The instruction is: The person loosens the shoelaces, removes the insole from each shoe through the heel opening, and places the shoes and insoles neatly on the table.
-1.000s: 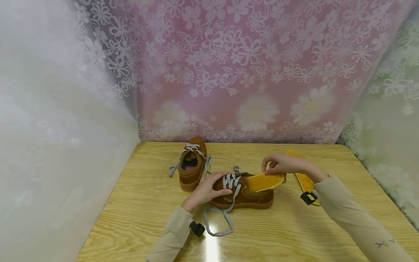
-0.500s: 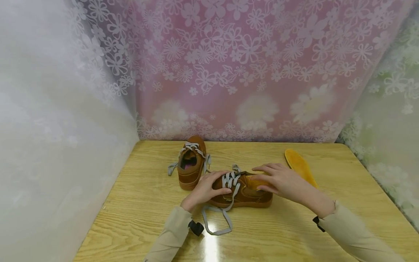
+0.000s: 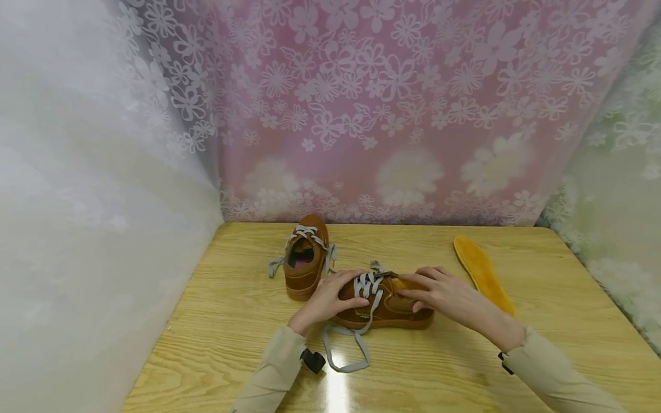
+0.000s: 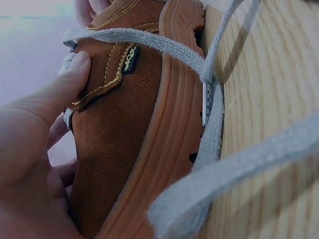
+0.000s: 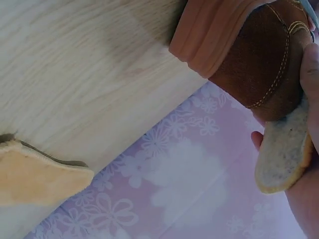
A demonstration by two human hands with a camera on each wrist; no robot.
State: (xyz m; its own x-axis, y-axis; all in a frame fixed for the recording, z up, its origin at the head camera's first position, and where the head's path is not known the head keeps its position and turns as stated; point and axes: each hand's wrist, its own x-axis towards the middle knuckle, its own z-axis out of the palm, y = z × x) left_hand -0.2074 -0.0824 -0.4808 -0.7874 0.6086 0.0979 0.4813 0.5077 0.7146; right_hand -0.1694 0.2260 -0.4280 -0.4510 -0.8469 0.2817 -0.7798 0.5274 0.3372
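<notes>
A brown suede shoe point(image 3: 397, 315) with grey laces lies toe-left on the table. My left hand point(image 3: 325, 301) grips its front part, and the thumb presses near the lacing in the left wrist view. My right hand point(image 3: 449, 295) is at the shoe's opening, its fingers reaching inside. It holds a yellow insole point(image 5: 284, 154) that is partly in the shoe. In the right wrist view, the insole's end sticks out with its greyish underside showing, between the thumb and a fingertip behind it. The rest of the insole is hidden.
A matching brown shoe point(image 3: 300, 281) stands behind and to the left, toe pointing away. Another yellow insole point(image 3: 482, 272) lies on the wooden table point(image 3: 217, 332) at the right. A loose grey lace point(image 3: 356, 367) loops in front of the held shoe. Floral curtains point(image 3: 330, 115) surround the table.
My right hand has come down and left from above the heel to the shoe's opening, and the insole has gone deeper inside. The left hand keeps its grip on the shoe.
</notes>
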